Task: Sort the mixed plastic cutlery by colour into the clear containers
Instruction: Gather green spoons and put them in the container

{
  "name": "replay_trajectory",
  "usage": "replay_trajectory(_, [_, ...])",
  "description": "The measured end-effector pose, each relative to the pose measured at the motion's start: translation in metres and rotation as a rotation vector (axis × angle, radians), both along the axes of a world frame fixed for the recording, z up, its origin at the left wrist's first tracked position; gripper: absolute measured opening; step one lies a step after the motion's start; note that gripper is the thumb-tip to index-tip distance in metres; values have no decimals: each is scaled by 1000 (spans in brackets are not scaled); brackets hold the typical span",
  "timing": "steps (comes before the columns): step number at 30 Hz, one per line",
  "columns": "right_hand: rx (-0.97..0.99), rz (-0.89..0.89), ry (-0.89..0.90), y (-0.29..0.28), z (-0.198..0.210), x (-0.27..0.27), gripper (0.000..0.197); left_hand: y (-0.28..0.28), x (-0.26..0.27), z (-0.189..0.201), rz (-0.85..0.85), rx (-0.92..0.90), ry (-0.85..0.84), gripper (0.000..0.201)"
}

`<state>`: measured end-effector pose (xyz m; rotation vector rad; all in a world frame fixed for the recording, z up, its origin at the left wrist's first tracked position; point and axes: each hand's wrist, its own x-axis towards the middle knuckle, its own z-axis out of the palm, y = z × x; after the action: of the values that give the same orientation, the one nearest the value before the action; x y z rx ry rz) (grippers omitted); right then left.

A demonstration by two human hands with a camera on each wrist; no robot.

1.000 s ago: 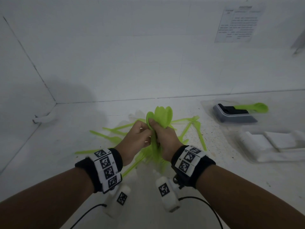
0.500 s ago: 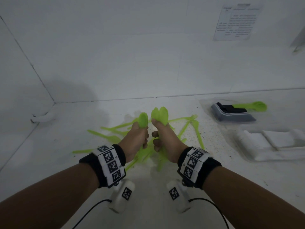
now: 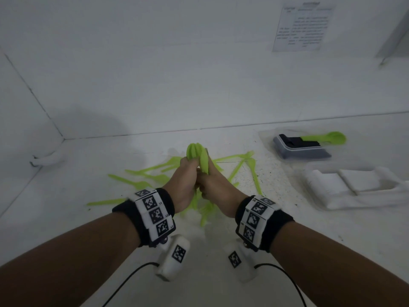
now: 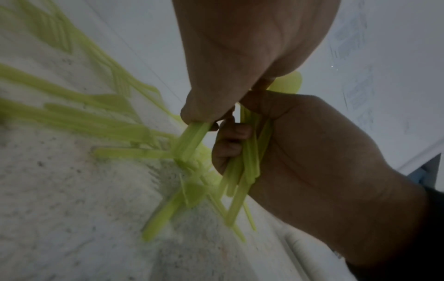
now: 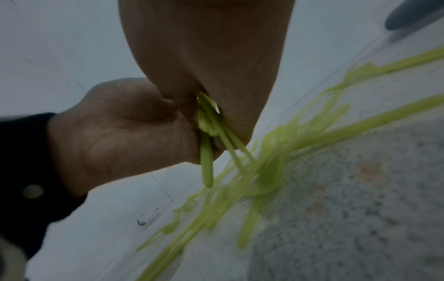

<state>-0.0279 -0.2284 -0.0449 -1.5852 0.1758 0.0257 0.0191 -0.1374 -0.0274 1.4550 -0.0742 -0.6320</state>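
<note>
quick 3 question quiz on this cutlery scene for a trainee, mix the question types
1. True or false: both hands grip green spoons.
2. The green spoon at the far right lies across which container? A) the one with black cutlery B) the one with white cutlery
3. What colour is the loose cutlery on the table?

Key: 1 true: left hand and right hand each hold some. 2 A. 3 green.
</note>
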Motion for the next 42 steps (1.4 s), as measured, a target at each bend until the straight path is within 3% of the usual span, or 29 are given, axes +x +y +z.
replay_trajectory(2, [44, -13, -25, -7, 6, -8, 47, -4, -3, -4, 26, -16, -54, 39])
replay_trajectory(4, [107, -49, -85, -13, 11, -17, 30, -8, -7, -6, 32, -48, -74, 32])
replay_trajectory(8, [118, -161, -99, -23, 4, -27, 24, -19, -21, -4, 23, -70, -81, 29])
replay_trajectory(14, [52, -166, -93, -44, 4, -49, 24, -39, -37, -7, 84, -53, -45, 31])
replay_trajectory(19, [-27, -274, -76, -64, 1, -58, 18, -52, -45, -8, 147, 19, -83, 20])
replay_trajectory(23, [83, -295, -51, -75, 0, -64, 21, -61, -49, -10, 183, 33, -96, 10])
replay_trajectory(27, [97, -212, -85, -74, 3, -72, 25, -72, -56, -3, 134, -18, -10, 52])
replay_trajectory(28, [73, -190, -92, -73, 2, -73, 24, -75, -57, -3, 112, -4, -21, 52])
replay_trajectory(32, [10, -181, -91, -68, -2, -74, 26, -76, -54, -8, 85, 50, -55, 26])
replay_trajectory(36, [52, -234, -33, -65, 3, -71, 29, -65, -47, -10, 80, 87, -97, 32])
replay_trajectory(40, [148, -379, 27, -64, 7, -69, 9, -52, -37, -13, 164, 95, -171, 23])
replay_trajectory(42, [179, -420, -7, -61, 9, -69, 22, -49, -34, -13, 184, 96, -215, 24])
